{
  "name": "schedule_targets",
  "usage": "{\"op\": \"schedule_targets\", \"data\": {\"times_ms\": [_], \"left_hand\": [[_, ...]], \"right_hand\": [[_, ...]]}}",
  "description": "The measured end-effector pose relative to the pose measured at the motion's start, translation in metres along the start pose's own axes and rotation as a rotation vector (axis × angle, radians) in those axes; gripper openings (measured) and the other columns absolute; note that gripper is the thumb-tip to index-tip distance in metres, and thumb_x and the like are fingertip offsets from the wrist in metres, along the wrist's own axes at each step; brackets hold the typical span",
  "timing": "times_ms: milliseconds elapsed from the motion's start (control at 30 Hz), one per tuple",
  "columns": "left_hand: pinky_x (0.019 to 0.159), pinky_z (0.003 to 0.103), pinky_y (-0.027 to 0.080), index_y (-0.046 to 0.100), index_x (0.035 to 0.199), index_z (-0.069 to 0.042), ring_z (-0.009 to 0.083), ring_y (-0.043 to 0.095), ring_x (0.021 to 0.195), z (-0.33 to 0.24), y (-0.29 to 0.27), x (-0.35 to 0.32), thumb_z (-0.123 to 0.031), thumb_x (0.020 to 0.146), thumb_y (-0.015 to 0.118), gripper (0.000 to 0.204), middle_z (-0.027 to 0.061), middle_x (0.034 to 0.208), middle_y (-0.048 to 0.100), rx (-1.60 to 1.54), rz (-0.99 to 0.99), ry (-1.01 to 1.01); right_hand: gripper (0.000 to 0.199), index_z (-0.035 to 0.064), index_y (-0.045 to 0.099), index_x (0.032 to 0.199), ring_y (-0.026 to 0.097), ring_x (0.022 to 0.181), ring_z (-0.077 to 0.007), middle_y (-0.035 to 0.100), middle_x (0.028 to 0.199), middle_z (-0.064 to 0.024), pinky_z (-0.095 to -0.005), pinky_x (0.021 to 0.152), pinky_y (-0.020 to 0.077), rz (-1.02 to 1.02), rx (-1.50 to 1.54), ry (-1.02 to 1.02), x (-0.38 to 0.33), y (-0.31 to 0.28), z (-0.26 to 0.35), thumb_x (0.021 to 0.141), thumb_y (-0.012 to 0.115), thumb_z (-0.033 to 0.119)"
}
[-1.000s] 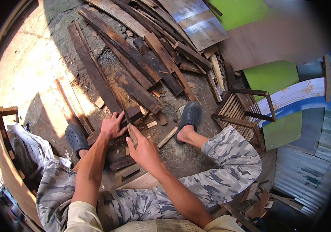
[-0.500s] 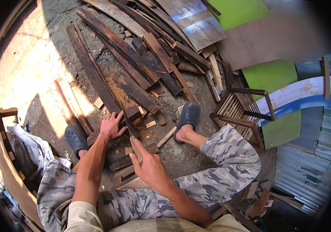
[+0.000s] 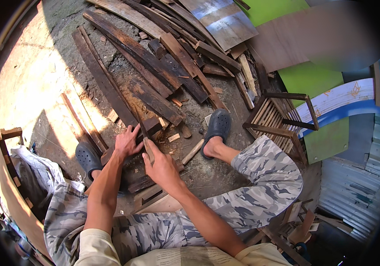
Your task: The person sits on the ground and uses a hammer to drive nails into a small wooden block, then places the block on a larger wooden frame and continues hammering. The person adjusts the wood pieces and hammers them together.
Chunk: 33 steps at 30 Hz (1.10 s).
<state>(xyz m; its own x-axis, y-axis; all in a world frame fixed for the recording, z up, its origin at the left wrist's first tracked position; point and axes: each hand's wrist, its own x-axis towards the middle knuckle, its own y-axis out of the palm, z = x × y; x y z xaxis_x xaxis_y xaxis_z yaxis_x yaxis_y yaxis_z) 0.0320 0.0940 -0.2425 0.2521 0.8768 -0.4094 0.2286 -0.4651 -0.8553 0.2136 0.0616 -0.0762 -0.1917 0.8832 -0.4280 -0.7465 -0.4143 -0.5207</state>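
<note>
My right hand (image 3: 163, 169) is wrapped round the wooden handle of a handsaw (image 3: 141, 124), whose thin dark blade points away from me. The blade lies along the right edge of a long dark plank (image 3: 103, 80), close to its near end. On that near end rests my left hand (image 3: 127, 142), its fingers spread and pressing down beside the blade. Under the plank there is a thick dark wood block (image 3: 153, 127). Whether the teeth are in the wood is hard to make out.
Several dark planks (image 3: 132, 51) lie across the ground ahead, with sawdust and offcuts (image 3: 174, 138) among them. A slatted wooden frame (image 3: 281, 117) stands at the right. My feet in dark clogs (image 3: 219, 126) flank the work. A white sack (image 3: 39, 164) lies at left.
My right hand has pushed the saw forward, away from me, along the plank's edge. My left hand stays pressed on the plank.
</note>
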Motion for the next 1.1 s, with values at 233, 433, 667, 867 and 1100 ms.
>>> {"op": "schedule_targets", "data": {"times_ms": [233, 433, 667, 867, 1100], "left_hand": [[0.079, 0.048, 0.055, 0.038, 0.152, -0.014, 0.0385, 0.063, 0.102, 0.004, 0.002, -0.005, -0.049, 0.083, 0.069, 0.083, 0.0186, 0.114, 0.055, 0.013, -0.013, -0.014], [0.081, 0.048, 0.055, 0.038, 0.152, -0.015, 0.0395, 0.062, 0.104, -0.002, 0.0, -0.001, -0.049, 0.084, 0.069, 0.082, 0.0186, 0.115, 0.055, -0.019, -0.012, 0.01], [0.083, 0.048, 0.055, 0.036, 0.152, -0.015, 0.0405, 0.062, 0.105, -0.001, -0.001, -0.003, -0.056, 0.084, 0.068, 0.085, 0.0192, 0.116, 0.056, -0.034, 0.022, -0.024], [0.092, 0.048, 0.053, 0.04, 0.144, -0.003, 0.0374, 0.061, 0.116, 0.006, 0.005, -0.01, -0.068, 0.073, 0.075, 0.102, 0.0209, 0.123, 0.06, -0.275, -0.16, -0.16], [0.095, 0.048, 0.052, 0.049, 0.133, 0.003, 0.0405, 0.066, 0.109, 0.011, 0.001, -0.021, -0.081, 0.078, 0.058, 0.101, 0.0256, 0.119, 0.065, -0.267, 0.003, -0.319]], "right_hand": [[0.053, 0.0043, 0.048, 0.145, 0.065, 0.088, -0.0528, 0.068, 0.099, -0.0341, -0.0539, 0.079, 0.054, 0.16, -0.029, 0.11, -0.056, -0.041, 0.034, 0.097, 0.061, 0.024], [0.052, 0.0025, 0.049, 0.144, 0.065, 0.095, -0.05, 0.067, 0.108, -0.0319, -0.0505, 0.082, 0.0548, 0.035, 0.055, 0.032, -0.012, -0.018, 0.01, 0.097, 0.061, 0.022], [0.05, -0.0016, 0.053, 0.139, 0.066, 0.1, -0.0484, 0.067, 0.112, -0.0311, -0.0497, 0.086, 0.0536, 0.089, 0.006, 0.121, -0.017, -0.033, 0.024, 0.096, 0.062, 0.024], [0.049, -0.0011, 0.058, 0.136, 0.064, 0.115, -0.0435, 0.066, 0.122, -0.0282, -0.0437, 0.096, 0.0503, -0.047, 0.097, 0.039, -0.004, -0.007, -0.006, 0.095, 0.066, 0.025], [0.05, 0.0012, 0.059, 0.136, 0.066, 0.114, -0.0416, 0.068, 0.12, -0.0273, -0.0431, 0.096, 0.0503, -0.057, 0.054, 0.009, 0.002, -0.002, -0.006, 0.094, 0.067, 0.029]]}}
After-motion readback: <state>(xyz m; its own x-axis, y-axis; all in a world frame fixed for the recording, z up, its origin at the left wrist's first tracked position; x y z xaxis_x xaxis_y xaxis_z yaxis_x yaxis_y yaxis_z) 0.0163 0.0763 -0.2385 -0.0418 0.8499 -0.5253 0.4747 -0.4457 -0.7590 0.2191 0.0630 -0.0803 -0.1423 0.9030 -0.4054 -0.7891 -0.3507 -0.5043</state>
